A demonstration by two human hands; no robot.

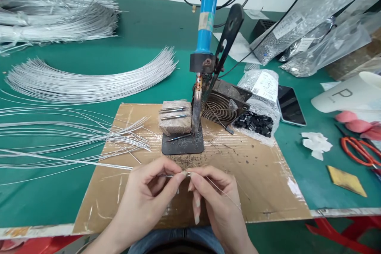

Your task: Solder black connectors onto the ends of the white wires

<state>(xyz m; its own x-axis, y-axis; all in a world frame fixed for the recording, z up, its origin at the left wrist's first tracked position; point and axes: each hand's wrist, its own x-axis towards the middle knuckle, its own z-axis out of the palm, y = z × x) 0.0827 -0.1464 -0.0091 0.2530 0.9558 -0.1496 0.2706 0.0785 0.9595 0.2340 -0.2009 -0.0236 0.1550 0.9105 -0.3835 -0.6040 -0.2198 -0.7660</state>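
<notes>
Above the cardboard sheet [262,190], my two hands meet fingertip to fingertip. My left hand [151,190] pinches a thin metal rod [169,175] between thumb and index finger. White wires [116,165] run out to the left from behind that hand. Thumb and index finger of my right hand [216,194] are pinched at the rod's right end, and a fine wire [222,191] trails from them down to the right. The fingertips hide the exact joint. Just beyond stands a blue-handled soldering iron [205,20], held tip-down over a black base plate [181,147].
Similar metal rods lie on a stone-like block [175,125]. A fan [222,107] and a bag of small black parts [254,123] stand right of the iron. White wire bundles [92,83] spread left. A phone [291,105], paper cup [345,93] and red-handled scissors [358,152] lie right.
</notes>
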